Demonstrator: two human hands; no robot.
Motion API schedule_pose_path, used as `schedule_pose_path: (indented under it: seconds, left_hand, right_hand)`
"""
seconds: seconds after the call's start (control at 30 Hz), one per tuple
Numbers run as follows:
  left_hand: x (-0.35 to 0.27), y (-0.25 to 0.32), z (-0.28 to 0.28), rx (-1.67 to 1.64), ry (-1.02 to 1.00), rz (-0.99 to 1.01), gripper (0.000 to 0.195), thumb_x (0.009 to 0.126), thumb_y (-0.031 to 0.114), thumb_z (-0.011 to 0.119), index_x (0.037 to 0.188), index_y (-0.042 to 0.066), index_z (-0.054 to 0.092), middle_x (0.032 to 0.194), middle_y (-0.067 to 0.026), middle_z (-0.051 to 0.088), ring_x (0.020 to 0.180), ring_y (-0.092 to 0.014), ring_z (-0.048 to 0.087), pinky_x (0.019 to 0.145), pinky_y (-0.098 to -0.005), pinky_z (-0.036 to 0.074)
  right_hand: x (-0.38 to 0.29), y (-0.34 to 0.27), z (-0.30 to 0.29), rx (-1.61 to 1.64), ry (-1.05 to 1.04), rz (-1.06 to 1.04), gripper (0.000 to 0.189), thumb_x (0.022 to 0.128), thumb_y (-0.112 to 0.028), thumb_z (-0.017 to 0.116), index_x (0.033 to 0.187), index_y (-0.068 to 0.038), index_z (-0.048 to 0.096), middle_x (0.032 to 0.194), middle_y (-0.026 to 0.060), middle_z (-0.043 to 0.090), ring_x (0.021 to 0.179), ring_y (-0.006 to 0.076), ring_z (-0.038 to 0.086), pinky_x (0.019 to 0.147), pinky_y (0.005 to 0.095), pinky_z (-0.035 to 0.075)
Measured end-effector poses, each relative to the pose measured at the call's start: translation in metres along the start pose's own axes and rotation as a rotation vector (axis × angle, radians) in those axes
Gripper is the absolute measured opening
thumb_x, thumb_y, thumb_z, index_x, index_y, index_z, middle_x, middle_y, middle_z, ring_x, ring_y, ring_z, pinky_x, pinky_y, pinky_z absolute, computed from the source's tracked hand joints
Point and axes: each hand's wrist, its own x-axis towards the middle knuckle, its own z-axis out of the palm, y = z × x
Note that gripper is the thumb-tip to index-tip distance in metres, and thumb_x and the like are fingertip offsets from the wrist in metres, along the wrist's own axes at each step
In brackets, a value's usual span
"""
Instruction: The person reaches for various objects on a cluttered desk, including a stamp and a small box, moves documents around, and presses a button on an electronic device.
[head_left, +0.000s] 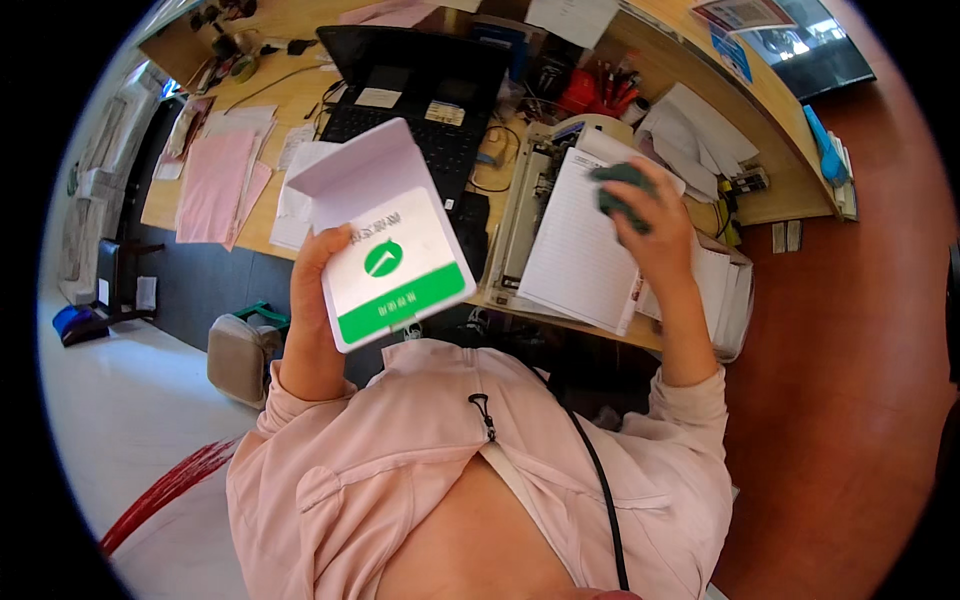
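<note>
My left hand (319, 270) grips the left edge of a white folded display stand (394, 262) with a green band and a green round mark, its thumb on the front. The stand is raised in front of the desk, its upper flap bent. In my right hand (660, 217) is a crumpled dark green cloth (626, 191), a little blurred, over a lined paper pad (585, 240). That pad rests on a cream printer (514, 225). Behind the stand, an open black laptop (442, 142) has paper slips on it.
Pink paper sheets (217, 176) lie at the desk's left. A red pen holder (581, 90) with several pens stands beyond the printer. A clear tray (739, 307) of papers sits at the right edge. A padded stool (236, 360) is on the floor at left.
</note>
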Motion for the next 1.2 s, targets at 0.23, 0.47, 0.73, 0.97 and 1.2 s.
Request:
schedule_pose_path:
  seconds: [0.23,0.47,0.73,0.97,1.2]
  left_hand:
    - [0.053,-0.079,0.041,-0.035,0.022,-0.282,0.051,0.081,0.016,0.059,0.126,-0.003,0.044,0.115,-0.0225,0.059,0.096,-0.031,0.064,0.083,-0.0406,0.056]
    - [0.105,-0.170,0.084,0.244,-0.014,-0.255,0.052,0.087,0.006,0.054,0.136,0.007,0.033,0.123,-0.0140,0.052,0.111,-0.026,0.056,0.093,-0.0381,0.048]
    - [0.125,-0.213,0.073,0.452,-0.030,-0.238,0.069,0.087,0.001,0.054,0.147,0.010,0.021,0.135,-0.0121,0.044,0.122,-0.024,0.047,0.102,-0.0353,0.039]
    - [0.127,-0.207,0.082,0.518,-0.026,-0.307,0.070,0.088,0.003,0.056,0.147,0.011,0.019,0.137,-0.0105,0.043,0.124,-0.022,0.043,0.105,-0.0341,0.035]
    - [0.135,-0.194,0.093,0.653,-0.133,-0.382,0.071,0.089,0.003,0.058,0.147,0.009,0.019,0.136,-0.0094,0.043,0.125,-0.019,0.039,0.105,-0.0299,0.031]
  right_hand:
    - [-0.074,0.131,-0.067,0.807,0.810,0.761,0.039,0.088,-0.012,0.061,0.125,-0.016,0.047,0.116,0.0075,0.055,0.100,0.0231,0.058,0.069,0.0346,0.052]
    - [-0.108,0.222,-0.043,1.051,0.699,1.085,0.032,0.092,-0.016,0.058,0.122,-0.009,0.051,0.111,0.0110,0.058,0.089,0.0221,0.060,0.061,0.0347,0.052]
    - [0.024,0.277,0.009,1.174,0.076,0.749,0.045,0.082,-0.012,0.063,0.125,-0.006,0.050,0.108,0.0093,0.058,0.094,0.0195,0.059,0.077,0.0304,0.049]
    - [0.163,0.299,0.142,0.250,-0.527,0.151,0.058,0.073,-0.019,0.071,0.124,-0.004,0.050,0.121,0.0182,0.054,0.107,0.0305,0.056,0.090,0.0370,0.046]
    - [0.192,0.321,0.222,-0.202,-0.702,-0.033,0.060,0.071,-0.024,0.075,0.121,0.000,0.052,0.135,0.0275,0.038,0.115,0.0407,0.050,0.095,0.0447,0.045]
